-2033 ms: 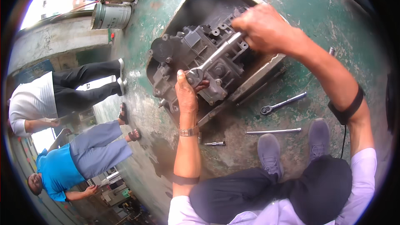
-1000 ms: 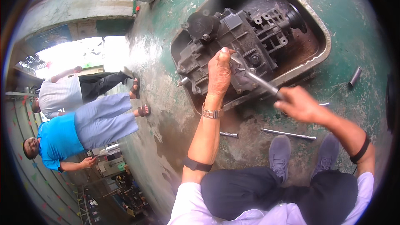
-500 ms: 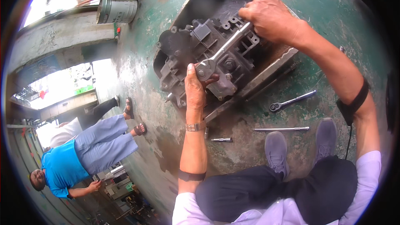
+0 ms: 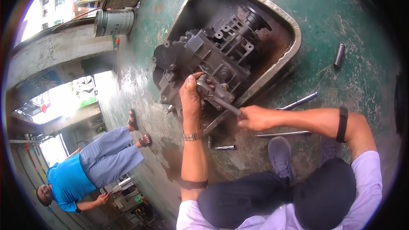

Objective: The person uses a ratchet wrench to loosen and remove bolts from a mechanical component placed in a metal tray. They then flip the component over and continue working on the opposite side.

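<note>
My left hand [image 4: 191, 97] is closed around the head of a steel ratchet wrench [image 4: 226, 106], against the lower side of a grey metal gearbox [image 4: 213, 49]. Its handle runs down to the right into my right hand [image 4: 255, 118], whose fingers are wrapped round the end. The gearbox lies in a large worn tub [image 4: 294, 30] on the floor. Just beyond my right hand lie a second ratchet [image 4: 302, 100], a long steel bar [image 4: 281, 134] and a short extension with a socket [image 4: 226, 147]. Whatever the wrench head sits on is hidden by my left hand.
A metal cylinder [image 4: 339, 54] lies right of the tub on the stained green floor [image 4: 324, 17]. Two buckets [image 4: 114, 22] stand at the upper left by a low wall [image 4: 51, 47]. A co-worker in a blue shirt [image 4: 70, 179] stands at the left. My shoes and knees are below.
Over these frames my right hand swings the handle down, up and down again; since half a second ago it came from the upper right. A second co-worker in white is now mostly out of sight.
</note>
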Demonstrator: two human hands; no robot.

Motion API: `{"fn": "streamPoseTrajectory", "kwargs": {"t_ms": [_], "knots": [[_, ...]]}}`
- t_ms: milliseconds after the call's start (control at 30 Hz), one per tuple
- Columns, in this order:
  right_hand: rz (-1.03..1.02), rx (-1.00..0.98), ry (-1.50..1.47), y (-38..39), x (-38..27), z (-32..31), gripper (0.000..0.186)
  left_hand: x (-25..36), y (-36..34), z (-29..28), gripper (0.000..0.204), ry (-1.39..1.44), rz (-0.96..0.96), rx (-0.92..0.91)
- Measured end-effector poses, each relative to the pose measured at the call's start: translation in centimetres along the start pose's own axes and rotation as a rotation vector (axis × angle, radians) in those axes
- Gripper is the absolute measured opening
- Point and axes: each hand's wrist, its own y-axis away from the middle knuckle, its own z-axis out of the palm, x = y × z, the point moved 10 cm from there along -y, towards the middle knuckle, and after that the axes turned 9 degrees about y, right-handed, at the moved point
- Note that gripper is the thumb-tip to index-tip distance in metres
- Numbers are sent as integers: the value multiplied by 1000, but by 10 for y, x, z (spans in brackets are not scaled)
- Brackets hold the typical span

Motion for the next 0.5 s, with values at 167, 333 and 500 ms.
{"fn": "streamPoseTrajectory", "kwargs": {"t_ms": [167,333,500], "knots": [[147,167,655,30,-17,-125,19,-2,4,-6,61,-66,82,35],[-236,755,1219,43,-112,-205,7,-18,9,-6,65,197,-34,55],[151,300,796,43,-44,-116,17,-11,9,-7,61,121,-5,67]]}}
